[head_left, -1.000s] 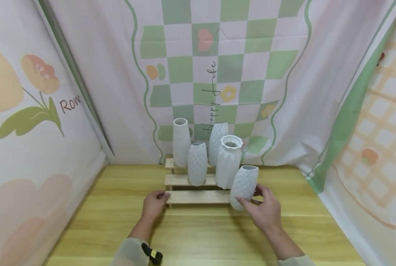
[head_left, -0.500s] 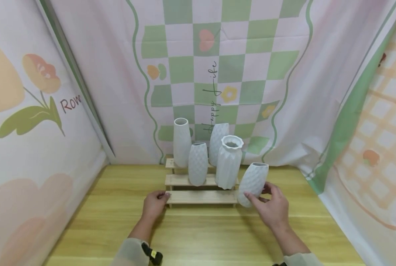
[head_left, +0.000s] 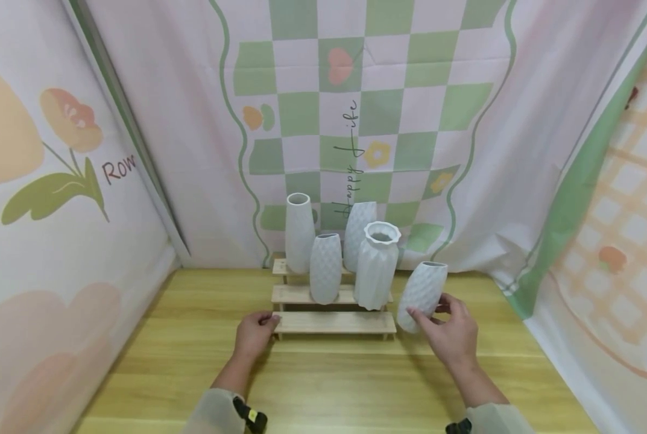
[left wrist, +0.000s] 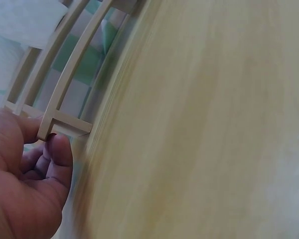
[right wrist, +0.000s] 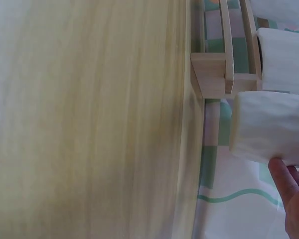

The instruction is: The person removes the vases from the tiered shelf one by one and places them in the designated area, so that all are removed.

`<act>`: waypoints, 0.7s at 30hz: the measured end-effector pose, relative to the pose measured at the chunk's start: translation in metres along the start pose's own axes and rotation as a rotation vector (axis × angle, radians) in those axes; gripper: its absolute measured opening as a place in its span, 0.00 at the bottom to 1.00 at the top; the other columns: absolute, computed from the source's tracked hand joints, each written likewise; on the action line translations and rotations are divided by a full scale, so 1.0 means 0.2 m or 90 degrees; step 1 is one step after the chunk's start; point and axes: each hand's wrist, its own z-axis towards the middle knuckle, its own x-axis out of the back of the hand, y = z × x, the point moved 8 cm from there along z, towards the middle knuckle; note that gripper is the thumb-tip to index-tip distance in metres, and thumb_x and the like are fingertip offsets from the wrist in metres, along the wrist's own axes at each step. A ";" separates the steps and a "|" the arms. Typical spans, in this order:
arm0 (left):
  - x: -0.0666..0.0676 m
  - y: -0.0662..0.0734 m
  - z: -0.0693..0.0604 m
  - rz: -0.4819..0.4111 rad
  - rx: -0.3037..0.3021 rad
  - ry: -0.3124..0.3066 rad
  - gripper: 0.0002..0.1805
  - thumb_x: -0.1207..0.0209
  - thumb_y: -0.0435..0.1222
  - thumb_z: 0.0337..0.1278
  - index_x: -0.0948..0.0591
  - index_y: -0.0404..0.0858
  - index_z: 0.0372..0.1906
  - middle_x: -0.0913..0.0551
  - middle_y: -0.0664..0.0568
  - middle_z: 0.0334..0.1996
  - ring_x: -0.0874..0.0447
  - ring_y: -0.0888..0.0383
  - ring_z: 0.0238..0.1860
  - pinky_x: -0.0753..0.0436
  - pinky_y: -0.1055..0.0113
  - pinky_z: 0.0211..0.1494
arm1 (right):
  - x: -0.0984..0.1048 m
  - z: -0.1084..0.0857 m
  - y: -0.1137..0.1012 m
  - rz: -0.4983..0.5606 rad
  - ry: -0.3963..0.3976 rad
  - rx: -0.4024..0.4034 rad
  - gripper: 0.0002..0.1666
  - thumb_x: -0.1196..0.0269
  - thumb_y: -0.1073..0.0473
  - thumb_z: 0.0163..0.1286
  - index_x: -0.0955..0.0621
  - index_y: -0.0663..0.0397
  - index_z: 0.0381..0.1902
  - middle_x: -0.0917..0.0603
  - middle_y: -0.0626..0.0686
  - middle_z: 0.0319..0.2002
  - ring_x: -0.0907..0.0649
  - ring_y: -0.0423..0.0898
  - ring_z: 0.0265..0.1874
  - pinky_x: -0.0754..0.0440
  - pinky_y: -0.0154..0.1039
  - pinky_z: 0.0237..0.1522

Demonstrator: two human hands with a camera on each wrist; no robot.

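Observation:
My right hand point(head_left: 453, 337) grips a white textured vase point(head_left: 424, 295) by its lower part. The vase leans rightward, just off the right end of a three-step wooden stand point(head_left: 334, 323). In the right wrist view its base point(right wrist: 234, 124) shows apart from the tabletop. At the stand's left end, my left hand point(head_left: 254, 334) pinches the lowest step; the left wrist view shows thumb and fingers point(left wrist: 60, 149) at that step's corner. A ruffle-rimmed vase point(head_left: 376, 274) and a dimpled vase point(head_left: 325, 271) occupy the middle step. On the top step are a tall round-mouthed vase point(head_left: 299, 238) and another textured vase point(head_left: 357, 241), partly hidden.
The stand rests on a wood-grain table point(head_left: 323, 386). A green-checked curtain point(head_left: 339, 120) hangs right behind it. Printed cloth walls point(head_left: 57, 253) close in the left and right sides.
My right hand has carried the vase right and slightly up, from in front of the lowest step's right end to beyond it. The left hand stays at the stand's left end.

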 end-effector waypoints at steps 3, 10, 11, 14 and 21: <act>0.00 0.01 0.00 -0.004 -0.002 0.003 0.24 0.35 0.41 0.70 0.18 0.25 0.58 0.13 0.44 0.38 0.15 0.56 0.27 0.13 0.63 0.32 | -0.01 0.02 0.02 -0.008 -0.004 -0.014 0.41 0.19 0.47 0.56 0.22 0.63 0.60 0.20 0.58 0.49 0.18 0.56 0.47 0.21 0.16 0.35; 0.01 0.01 0.00 -0.020 -0.005 0.001 0.24 0.35 0.41 0.69 0.19 0.25 0.59 0.13 0.43 0.38 0.15 0.55 0.27 0.13 0.64 0.31 | -0.03 0.06 0.05 -0.012 -0.006 -0.034 0.41 0.20 0.47 0.58 0.23 0.65 0.61 0.21 0.59 0.50 0.18 0.58 0.49 0.22 0.15 0.35; 0.00 0.01 0.00 -0.020 -0.004 0.000 0.24 0.35 0.41 0.69 0.19 0.25 0.59 0.13 0.43 0.38 0.15 0.55 0.27 0.13 0.63 0.31 | -0.03 0.07 0.06 -0.015 -0.004 -0.037 0.41 0.20 0.47 0.58 0.22 0.64 0.61 0.21 0.59 0.51 0.19 0.58 0.50 0.22 0.15 0.35; 0.00 0.00 0.01 -0.019 -0.003 -0.001 0.24 0.35 0.41 0.69 0.19 0.25 0.59 0.13 0.44 0.38 0.15 0.56 0.26 0.13 0.63 0.32 | -0.04 0.09 0.09 -0.027 -0.003 -0.043 0.41 0.20 0.46 0.58 0.23 0.64 0.61 0.21 0.59 0.51 0.19 0.58 0.50 0.22 0.15 0.35; -0.01 0.00 0.00 -0.019 -0.002 0.001 0.24 0.35 0.41 0.69 0.19 0.25 0.58 0.13 0.44 0.38 0.15 0.55 0.27 0.13 0.63 0.32 | -0.06 0.11 0.15 -0.065 -0.013 -0.058 0.45 0.22 0.40 0.59 0.23 0.64 0.63 0.21 0.61 0.52 0.19 0.59 0.51 0.23 0.17 0.34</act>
